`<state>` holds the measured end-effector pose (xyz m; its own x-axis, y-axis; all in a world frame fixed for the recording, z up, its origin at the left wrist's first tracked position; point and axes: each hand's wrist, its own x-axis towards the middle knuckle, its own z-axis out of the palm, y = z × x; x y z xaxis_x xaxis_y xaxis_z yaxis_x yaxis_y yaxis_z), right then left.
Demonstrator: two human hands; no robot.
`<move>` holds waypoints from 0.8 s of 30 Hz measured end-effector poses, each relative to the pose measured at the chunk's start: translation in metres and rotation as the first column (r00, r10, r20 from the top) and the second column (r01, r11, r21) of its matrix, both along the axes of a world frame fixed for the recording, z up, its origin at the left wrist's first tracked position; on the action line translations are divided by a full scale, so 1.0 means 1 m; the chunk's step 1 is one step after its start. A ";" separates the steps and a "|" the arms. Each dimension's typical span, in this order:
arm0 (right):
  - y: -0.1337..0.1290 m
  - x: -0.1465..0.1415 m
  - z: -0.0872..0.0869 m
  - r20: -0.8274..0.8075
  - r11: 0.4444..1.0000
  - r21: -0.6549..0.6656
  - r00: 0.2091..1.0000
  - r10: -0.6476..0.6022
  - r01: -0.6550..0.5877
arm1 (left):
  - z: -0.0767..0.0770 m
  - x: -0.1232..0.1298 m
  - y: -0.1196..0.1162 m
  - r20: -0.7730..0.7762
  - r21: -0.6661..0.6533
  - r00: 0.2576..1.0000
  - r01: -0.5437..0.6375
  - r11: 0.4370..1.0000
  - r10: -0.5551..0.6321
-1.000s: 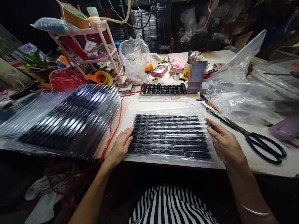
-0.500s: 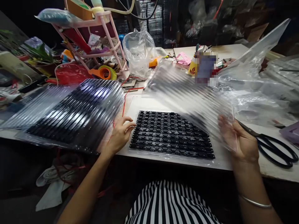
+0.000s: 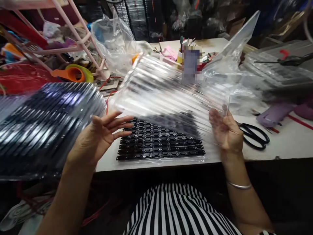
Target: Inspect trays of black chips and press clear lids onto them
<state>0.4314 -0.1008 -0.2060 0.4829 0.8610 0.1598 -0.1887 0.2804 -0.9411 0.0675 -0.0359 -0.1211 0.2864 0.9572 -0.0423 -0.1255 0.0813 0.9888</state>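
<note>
My right hand [image 3: 226, 132] grips the right edge of a clear ribbed plastic tray [image 3: 156, 88], which is tilted and blurred by motion. Below it, rows of black circuit board strips [image 3: 158, 143] lie on the white tabletop, on clear plastic; the raised tray hides their far part. My left hand [image 3: 97, 135] is open with fingers spread, over the left end of the strips and near the tray's lower left edge. It holds nothing. Left of it sits a stack of ribbed plastic trays [image 3: 49, 124] with dark contents.
Black-handled scissors [image 3: 255, 135] lie right of my right hand, near a purple tool-like object [image 3: 275, 114]. Crumpled clear plastic [image 3: 234, 85] spreads behind. At back left stand a pink rack [image 3: 83, 42] and an orange tape dispenser [image 3: 73, 74]. The table's front edge runs just below the strips.
The clear tray has swung left and now covers more of the strips. My left hand has lifted from beside the strips and spread its fingers. The view has turned to the right.
</note>
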 end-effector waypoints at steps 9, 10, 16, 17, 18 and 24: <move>-0.009 0.002 0.039 0.065 0.995 0.017 0.993 0.098 -0.099 | 0.013 0.030 -0.008 -0.005 0.028 1.000 -0.025 0.999 0.026; -0.009 0.004 0.041 0.076 0.991 -0.023 0.988 0.132 -0.131 | 0.013 0.031 -0.008 0.009 0.077 0.999 -0.044 0.996 0.044; -0.008 0.010 0.051 0.093 0.968 -0.088 0.965 0.244 -0.236 | 0.019 0.031 -0.007 0.060 0.225 0.994 -0.107 0.968 0.096; -0.008 0.010 0.052 0.101 0.967 -0.088 0.964 0.246 -0.238 | 0.019 0.030 -0.007 0.049 0.222 0.993 -0.116 0.968 0.108; -0.007 0.010 0.052 0.113 0.967 -0.091 0.963 0.246 -0.236 | 0.018 0.029 -0.007 0.039 0.217 0.992 -0.123 0.968 0.117; 0.000 0.007 0.056 0.156 0.965 -0.083 0.953 0.260 -0.250 | 0.014 0.021 -0.006 0.059 0.194 0.985 -0.169 0.966 0.161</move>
<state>0.4386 -0.1007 -0.1502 0.2177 0.9627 0.1608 -0.0879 0.1834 -0.9791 0.0884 -0.0418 -0.1068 0.1215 0.9795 0.1608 -0.1629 -0.1401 0.9766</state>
